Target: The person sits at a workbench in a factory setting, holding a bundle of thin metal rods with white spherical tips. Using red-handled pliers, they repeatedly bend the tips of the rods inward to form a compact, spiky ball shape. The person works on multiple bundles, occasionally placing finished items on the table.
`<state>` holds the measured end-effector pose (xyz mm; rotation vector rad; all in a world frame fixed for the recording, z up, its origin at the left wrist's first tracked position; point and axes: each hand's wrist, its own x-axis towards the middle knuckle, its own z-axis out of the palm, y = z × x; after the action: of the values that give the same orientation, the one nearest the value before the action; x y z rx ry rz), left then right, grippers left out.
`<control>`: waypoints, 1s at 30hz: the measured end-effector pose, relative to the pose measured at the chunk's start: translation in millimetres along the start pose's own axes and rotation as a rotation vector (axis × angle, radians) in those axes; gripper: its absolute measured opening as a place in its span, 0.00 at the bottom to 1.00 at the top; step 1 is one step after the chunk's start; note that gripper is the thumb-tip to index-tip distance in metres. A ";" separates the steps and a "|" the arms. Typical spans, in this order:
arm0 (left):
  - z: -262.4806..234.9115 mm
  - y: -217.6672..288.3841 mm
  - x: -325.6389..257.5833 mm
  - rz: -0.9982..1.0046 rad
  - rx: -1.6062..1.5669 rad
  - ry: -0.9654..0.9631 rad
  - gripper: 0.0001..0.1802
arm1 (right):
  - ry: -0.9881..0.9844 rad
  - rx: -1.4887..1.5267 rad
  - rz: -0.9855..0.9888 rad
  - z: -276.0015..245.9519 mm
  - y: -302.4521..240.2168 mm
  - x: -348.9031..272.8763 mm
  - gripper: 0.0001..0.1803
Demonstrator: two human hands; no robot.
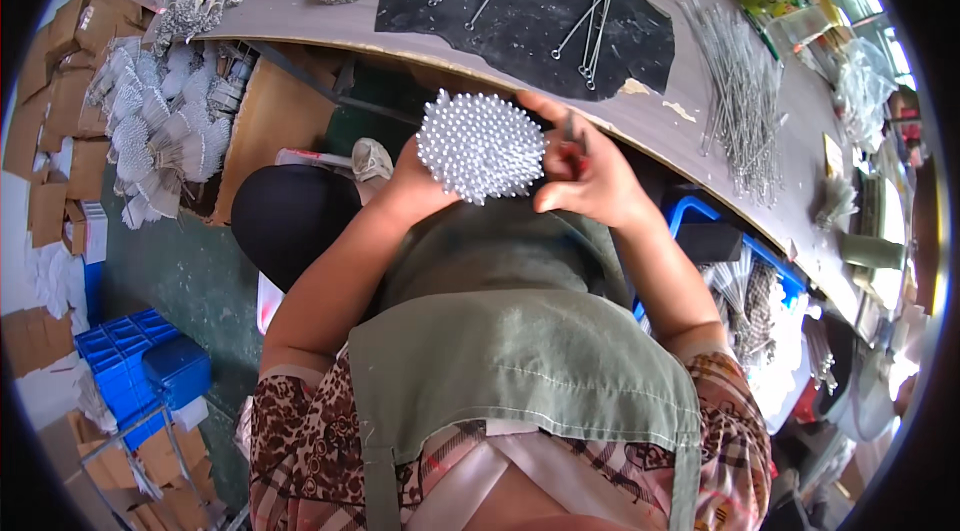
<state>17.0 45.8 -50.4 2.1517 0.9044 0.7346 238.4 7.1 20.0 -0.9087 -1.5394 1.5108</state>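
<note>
Green apron (520, 351) on near side of workbench (300, 16); bundle of pale-tipped stems (482, 146) just off workbench's near edge, seemingly gathered already, with left hand (415, 181) closed round its left side and right hand (595, 176) half open beside it. Loose stems (745, 101) on workbench, apparently not yet gathered. Bundle's lower length hidden, red item (574, 163) in right hand hard to identify, right-hand contact with bundle impossible to tell.
</note>
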 end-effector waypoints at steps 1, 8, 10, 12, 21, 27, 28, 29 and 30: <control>0.3 -0.2 0.5 -0.016 -0.018 -0.013 0.20 | 0.005 0.086 0.037 7.8 5.2 3.3 0.51; 8.5 -12.4 -2.4 -0.076 -0.476 0.061 0.18 | 0.002 -0.002 -0.051 17.4 14.1 8.8 0.51; 5.0 -7.2 -0.8 0.057 0.018 0.050 0.20 | 0.028 0.026 -0.037 19.1 18.8 7.3 0.50; 4.2 -0.3 -0.6 0.126 0.231 0.039 0.20 | 0.048 0.060 -0.010 22.7 20.8 4.9 0.50; 4.2 -11.4 -6.4 -0.110 -0.070 0.104 0.20 | 0.053 0.130 -0.011 10.3 16.6 -5.3 0.40; -6.5 -14.2 -5.6 0.096 0.318 0.186 0.15 | 0.102 0.157 0.240 5.1 -0.7 -40.0 0.30; -6.1 -15.3 -5.7 0.108 0.353 0.188 0.15 | 0.062 0.133 0.242 4.9 -5.5 -41.5 0.30; -6.4 -10.5 -6.9 0.081 0.151 0.200 0.15 | 0.019 0.113 0.247 4.6 -9.9 -43.2 0.30; -3.9 -8.3 -7.2 0.017 -0.070 0.219 0.15 | -0.024 0.092 0.251 4.8 -14.9 -44.9 0.29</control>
<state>6.8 46.1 -55.9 2.0477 0.9574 1.0104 254.3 -35.9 32.8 -1.0640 -1.3994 1.7601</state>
